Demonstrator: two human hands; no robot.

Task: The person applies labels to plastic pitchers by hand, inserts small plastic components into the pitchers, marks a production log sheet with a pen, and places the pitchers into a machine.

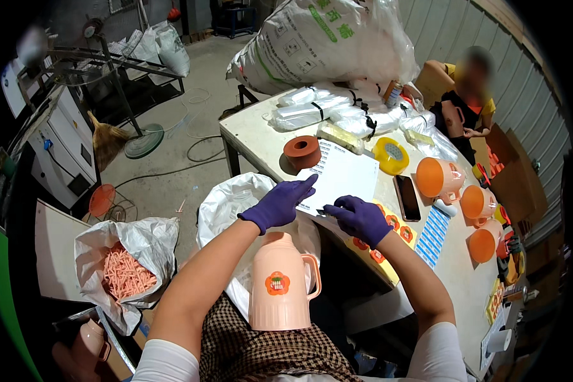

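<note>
Both my hands wear purple gloves and meet at the near end of a white label sheet (344,175), which has small printed labels along its left edge. My left hand (279,205) lies on the sheet's left edge, its index finger stretched out. My right hand (360,218) has its fingertips pinched at the sheet's near edge, by a small dark printed patch. Below them, a pale pink jug-shaped flask body (283,280) stands upright on or against my lap. It has a side handle and an orange flower-shaped sticker (277,283); neither hand touches it.
The table holds brown tape (302,153), yellow tape (390,156), a phone (407,198), blue label strips (433,235), orange stickers (401,230), pink flask bodies (439,179) and bagged plastic (363,114). Sacks (124,274) stand left. Another person (468,105) sits at far right.
</note>
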